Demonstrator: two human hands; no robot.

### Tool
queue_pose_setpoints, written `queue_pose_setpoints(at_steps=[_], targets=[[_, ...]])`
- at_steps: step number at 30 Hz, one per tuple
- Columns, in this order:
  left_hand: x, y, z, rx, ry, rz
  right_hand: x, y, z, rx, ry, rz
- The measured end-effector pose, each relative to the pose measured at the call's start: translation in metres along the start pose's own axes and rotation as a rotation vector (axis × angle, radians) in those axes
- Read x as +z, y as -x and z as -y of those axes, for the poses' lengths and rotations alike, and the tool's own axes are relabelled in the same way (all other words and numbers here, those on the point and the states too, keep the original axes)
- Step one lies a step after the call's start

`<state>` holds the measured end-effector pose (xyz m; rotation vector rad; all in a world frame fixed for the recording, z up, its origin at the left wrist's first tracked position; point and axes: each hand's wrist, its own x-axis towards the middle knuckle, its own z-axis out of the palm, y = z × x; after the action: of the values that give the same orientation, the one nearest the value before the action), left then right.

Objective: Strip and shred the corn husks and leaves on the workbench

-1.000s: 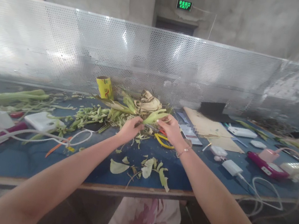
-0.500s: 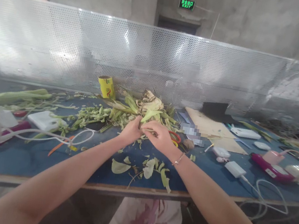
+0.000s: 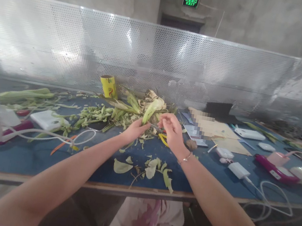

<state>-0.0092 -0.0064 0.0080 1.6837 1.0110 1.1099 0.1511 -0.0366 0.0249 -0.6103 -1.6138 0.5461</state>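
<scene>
My left hand (image 3: pixel 135 130) is closed around the lower end of a pale green corn husk (image 3: pixel 153 109), whose broad leaves point up and away from me. To its right, my right hand (image 3: pixel 172 129) is apart from the husk, its fingers loosely bent and spread, with nothing visible in them. Scissors with yellow on the handles (image 3: pixel 163 140) lie beside and partly under this hand. Behind both hands is a heap of dry husks (image 3: pixel 153 98) and green plant scraps (image 3: pixel 96 114). Torn leaves (image 3: pixel 150 171) are scattered near the table's front edge.
A yellow cardboard tube (image 3: pixel 109 86) stands by the perforated metal screen (image 3: pixel 139 48). Purple power strips (image 3: pixel 275 169) with white cables flank the work area. Cardboard (image 3: pixel 223 131), chargers (image 3: pixel 238 170) and a dark stand (image 3: pixel 218 110) lie to the right; a white box (image 3: pixel 47 120) is left.
My right hand has moved right, away from my left hand, and its fingers have opened. The left hand keeps hold of the corn husk.
</scene>
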Motion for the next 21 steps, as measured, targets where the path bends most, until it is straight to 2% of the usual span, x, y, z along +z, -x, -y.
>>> queue_pose_setpoints(at_steps=[6, 10, 17, 21], targets=[[0.002, 0.005, -0.007, -0.032, 0.141, 0.115, 0.001, -0.001, -0.01, -0.09, 0.255, 0.069], [0.003, 0.006, -0.006, -0.045, 0.138, 0.184, 0.002, 0.001, -0.008, -0.15, 0.366, 0.105], [0.001, 0.005, 0.002, -0.202, 0.128, 0.35, 0.0, -0.001, -0.006, -0.191, 0.489, 0.056], [-0.001, 0.004, 0.006, -0.259, 0.134, 0.372, -0.003, -0.003, -0.008, -0.192, 0.551, 0.051]])
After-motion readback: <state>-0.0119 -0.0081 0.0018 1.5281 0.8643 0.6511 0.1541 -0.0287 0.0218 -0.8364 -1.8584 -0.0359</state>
